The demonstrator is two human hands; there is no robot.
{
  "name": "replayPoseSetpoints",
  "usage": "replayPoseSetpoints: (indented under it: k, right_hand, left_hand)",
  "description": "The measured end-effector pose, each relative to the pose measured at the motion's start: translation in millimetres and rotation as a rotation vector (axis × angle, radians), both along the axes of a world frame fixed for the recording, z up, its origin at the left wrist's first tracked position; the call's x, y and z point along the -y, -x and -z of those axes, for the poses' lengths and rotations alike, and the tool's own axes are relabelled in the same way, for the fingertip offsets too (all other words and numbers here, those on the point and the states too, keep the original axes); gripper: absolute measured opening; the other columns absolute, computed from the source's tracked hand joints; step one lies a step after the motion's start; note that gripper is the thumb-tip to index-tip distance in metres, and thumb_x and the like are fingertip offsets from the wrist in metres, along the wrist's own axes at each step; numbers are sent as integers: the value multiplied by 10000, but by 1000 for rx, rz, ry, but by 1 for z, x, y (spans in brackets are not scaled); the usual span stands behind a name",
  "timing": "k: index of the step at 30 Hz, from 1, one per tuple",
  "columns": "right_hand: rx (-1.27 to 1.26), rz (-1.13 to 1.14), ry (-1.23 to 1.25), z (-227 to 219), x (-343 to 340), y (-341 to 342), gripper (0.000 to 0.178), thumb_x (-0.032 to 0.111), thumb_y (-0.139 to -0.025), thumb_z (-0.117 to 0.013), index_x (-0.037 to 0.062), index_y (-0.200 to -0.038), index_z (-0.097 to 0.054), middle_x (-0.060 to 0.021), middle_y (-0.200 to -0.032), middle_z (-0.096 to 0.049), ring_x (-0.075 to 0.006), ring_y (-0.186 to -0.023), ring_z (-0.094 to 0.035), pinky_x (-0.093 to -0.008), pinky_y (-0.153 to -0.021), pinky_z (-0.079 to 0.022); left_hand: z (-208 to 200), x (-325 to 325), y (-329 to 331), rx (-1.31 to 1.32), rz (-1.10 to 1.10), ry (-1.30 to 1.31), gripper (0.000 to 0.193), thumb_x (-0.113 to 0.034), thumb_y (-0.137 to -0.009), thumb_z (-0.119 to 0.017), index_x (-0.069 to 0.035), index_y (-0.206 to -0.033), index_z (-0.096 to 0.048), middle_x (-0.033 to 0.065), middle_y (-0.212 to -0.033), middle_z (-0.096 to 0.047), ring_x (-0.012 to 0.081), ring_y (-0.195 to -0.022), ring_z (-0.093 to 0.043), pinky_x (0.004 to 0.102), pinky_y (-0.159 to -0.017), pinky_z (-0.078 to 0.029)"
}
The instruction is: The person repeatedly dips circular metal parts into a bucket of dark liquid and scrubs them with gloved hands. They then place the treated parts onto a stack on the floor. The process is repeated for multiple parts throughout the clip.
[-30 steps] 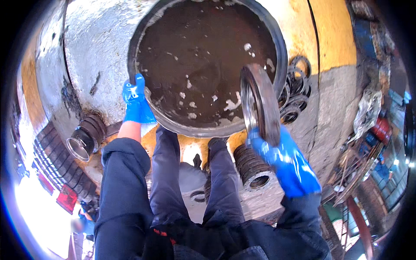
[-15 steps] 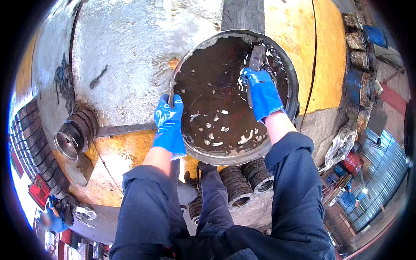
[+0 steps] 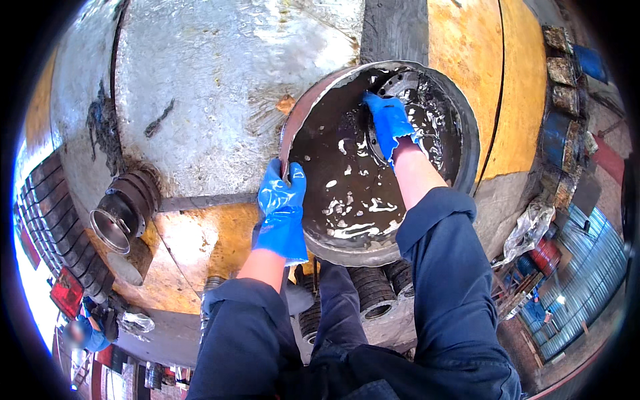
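Observation:
A wide round metal basin (image 3: 471, 143) of dark, murky liquid stands on the worktop, pale foam floating on it. My left hand (image 3: 280, 203), in a blue rubber glove, is closed on the basin's left rim. Inside the basin my right hand (image 3: 389, 123), gloved alike, reaches over a round metal flange (image 3: 402, 84) with bolt holes. Part of the flange shows above the liquid at the far right; the rest is under the liquid or behind the glove. The right fingers are bent together, their tips hidden, so what they hold cannot be made out.
A stack of metal rings (image 3: 130, 200) stands on the worktop (image 3: 193, 100) to the left. Ribbed cylindrical parts (image 3: 373, 293) stand below the near edge. Dirty blocks and blue containers (image 3: 560, 137) line the right side, near a clear plastic bag (image 3: 530, 230). Another person (image 3: 93, 333) is at far left.
The basin sits further right and lower in view. My right hand has turned to point up-left, and the dark piece seen edge-on before now shows as a flat, holed flange. My left hand stays on the rim.

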State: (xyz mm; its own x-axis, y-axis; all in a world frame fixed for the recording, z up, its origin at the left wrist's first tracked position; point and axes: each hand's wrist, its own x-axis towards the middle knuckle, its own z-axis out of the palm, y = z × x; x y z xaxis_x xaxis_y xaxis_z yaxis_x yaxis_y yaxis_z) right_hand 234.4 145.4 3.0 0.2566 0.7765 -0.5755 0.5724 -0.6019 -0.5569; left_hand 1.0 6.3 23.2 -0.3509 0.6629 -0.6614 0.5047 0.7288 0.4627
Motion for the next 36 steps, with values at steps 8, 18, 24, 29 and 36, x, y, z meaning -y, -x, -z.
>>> replayPoseSetpoints:
  k: [8,18,24,29,36]
  right_hand:
    - [-347,322,109,-8,2,37,577,277,-783,-799,-47,-1232,-638,-149,-1147,-700,-267,-1025,-659,-383,-918,-514]
    - [-210,235,160,68,-4,18,524,320,-781,-784,-10,-1178,-693,-192,-1142,-720,-320,-1079,-687,-393,-929,-532]
    - [-12,-127,-88,46,-4,32,338,257,-853,-705,77,-1139,-724,-223,-1132,-701,-410,-1023,-674,-411,-878,-544]
    - [-224,6,91,13,0,38,545,401,-847,-713,18,-1230,-650,-233,-1209,-662,-364,-1082,-644,-420,-942,-501]
    - [-393,374,-212,-84,26,25,571,375,-820,-779,10,-1245,-671,-178,-1185,-705,-285,-1084,-661,-381,-969,-490]
  left_hand:
    - [2,3,16,-32,-9,-2,608,-434,-891,-676,23,-1286,-604,258,-1222,-666,406,-1134,-646,451,-982,-505]
    - [6,5,9,-24,-6,-60,561,-429,-882,-689,1,-1238,-632,248,-1143,-696,413,-1075,-670,458,-934,-526]
    - [4,2,-4,-48,19,-99,537,-433,-881,-690,-11,-1211,-646,240,-1106,-708,407,-1028,-687,464,-888,-537]
    - [-4,-1,-1,27,-6,-3,554,-451,-883,-686,-20,-1227,-646,240,-1090,-713,405,-1024,-687,466,-889,-532]
    - [37,18,1,-147,24,-122,597,-498,-908,-608,-4,-1242,-630,259,-1100,-706,430,-1034,-679,487,-921,-530]
